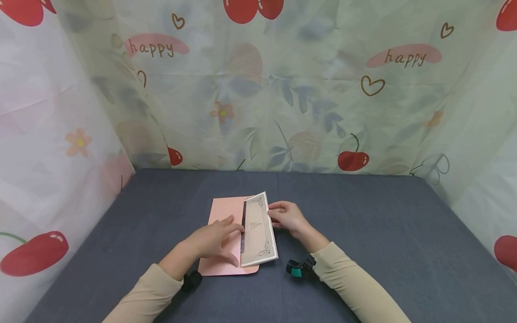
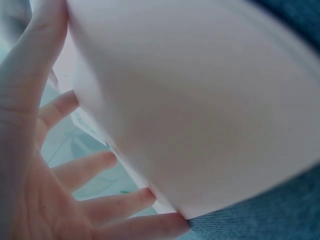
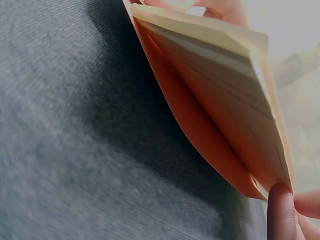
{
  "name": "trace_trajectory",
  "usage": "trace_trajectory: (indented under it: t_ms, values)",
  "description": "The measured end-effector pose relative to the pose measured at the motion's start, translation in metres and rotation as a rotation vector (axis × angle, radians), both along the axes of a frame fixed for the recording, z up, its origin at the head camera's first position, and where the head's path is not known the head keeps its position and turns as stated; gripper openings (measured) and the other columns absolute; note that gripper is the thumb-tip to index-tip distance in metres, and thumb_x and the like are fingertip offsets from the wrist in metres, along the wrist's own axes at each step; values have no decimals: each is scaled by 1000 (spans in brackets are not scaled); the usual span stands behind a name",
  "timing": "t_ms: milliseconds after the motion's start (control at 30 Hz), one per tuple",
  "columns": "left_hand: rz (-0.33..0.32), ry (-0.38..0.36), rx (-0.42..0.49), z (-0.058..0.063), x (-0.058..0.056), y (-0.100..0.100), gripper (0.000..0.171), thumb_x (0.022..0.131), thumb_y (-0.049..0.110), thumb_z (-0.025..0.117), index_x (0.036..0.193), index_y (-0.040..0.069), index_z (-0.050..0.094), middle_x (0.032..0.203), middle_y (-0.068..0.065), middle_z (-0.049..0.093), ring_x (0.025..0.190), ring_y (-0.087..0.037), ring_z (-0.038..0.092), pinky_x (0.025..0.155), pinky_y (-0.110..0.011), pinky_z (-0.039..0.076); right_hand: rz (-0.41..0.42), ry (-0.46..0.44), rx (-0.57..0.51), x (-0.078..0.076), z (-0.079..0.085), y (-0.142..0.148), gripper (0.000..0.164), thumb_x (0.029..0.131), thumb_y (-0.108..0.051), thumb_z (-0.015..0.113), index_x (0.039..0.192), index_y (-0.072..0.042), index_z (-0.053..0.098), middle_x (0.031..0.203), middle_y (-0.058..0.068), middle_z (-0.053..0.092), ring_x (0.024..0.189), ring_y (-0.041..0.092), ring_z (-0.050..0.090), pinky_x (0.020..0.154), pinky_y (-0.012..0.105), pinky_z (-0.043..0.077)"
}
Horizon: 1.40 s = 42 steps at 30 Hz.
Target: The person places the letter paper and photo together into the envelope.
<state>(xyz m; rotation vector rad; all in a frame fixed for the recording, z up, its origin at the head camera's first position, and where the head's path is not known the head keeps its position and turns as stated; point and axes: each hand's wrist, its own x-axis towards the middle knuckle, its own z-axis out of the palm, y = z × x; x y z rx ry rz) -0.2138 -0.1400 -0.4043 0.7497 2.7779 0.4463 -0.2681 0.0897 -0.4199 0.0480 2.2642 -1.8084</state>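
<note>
A pink envelope [image 1: 228,207] lies on the table, its open side toward the right. Out of that side, slightly tilted, juts a cream card [image 1: 254,237] with an ornate dark border and white edges; a dark strip shows in the gap beside it. My left hand [image 1: 214,240] rests on the envelope with fingers spread, tips and thumb touching along its open edge. At the card's right edge my right hand [image 1: 287,217] pinches with thumb and fingers. The right wrist view shows the pinched corner of the card [image 3: 225,75] and the orange-looking envelope side [image 3: 190,115] under it.
A dark grey cloth covers the table [image 1: 363,224]. Patterned curtains [image 1: 299,112] with cherries and leaves stand behind it and at both sides. A black band with a green patch [image 1: 296,269] sits by the right wrist; another black piece [image 1: 191,280] is by the left.
</note>
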Motion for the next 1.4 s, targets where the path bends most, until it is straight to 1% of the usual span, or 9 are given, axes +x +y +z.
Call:
trace_trajectory:
  t_ms: [267,633,900,1067,1233,1400]
  values:
    - [6,-3,-14,-1,0,0,77,61,59,77,124,26,49,149,-22,32,130,-43,41,96,-54,42,5,10,-16,4,-2,-5,26,88,-5,59,112,6,57,96,19,68,68,9,63,65,26,55]
    - [5,-5,-8,-2,0,-1,76,61,59,77,124,27,49,149,-23,32,131,-43,41,96,-54,42,4,3,-39,6,-4,-12,24,87,-3,59,110,6,57,89,15,68,63,8,61,60,23,54]
    - [4,1,-5,-1,0,-1,76,61,59,77,123,27,49,148,-23,33,130,-43,41,95,-54,42,2,14,-5,6,-6,-16,24,88,-4,59,110,5,57,90,17,68,64,8,62,60,25,55]
    - [3,1,-6,-1,0,0,77,61,59,77,124,27,49,148,-23,32,130,-42,42,95,-53,42,4,6,7,6,-6,-17,25,88,-5,59,110,4,57,92,17,69,64,7,62,60,23,54]
    - [1,3,-2,-1,0,-1,77,61,58,77,125,25,49,148,-23,33,129,-43,42,95,-54,42,7,-4,12,5,-5,-18,25,88,-6,59,111,4,57,93,16,69,64,7,62,60,22,54]
    - [3,2,-4,0,0,0,77,61,58,77,125,26,49,149,-22,32,130,-43,41,95,-54,42,8,1,1,7,-4,-19,25,88,-6,60,111,4,57,92,16,69,64,7,62,61,24,55]
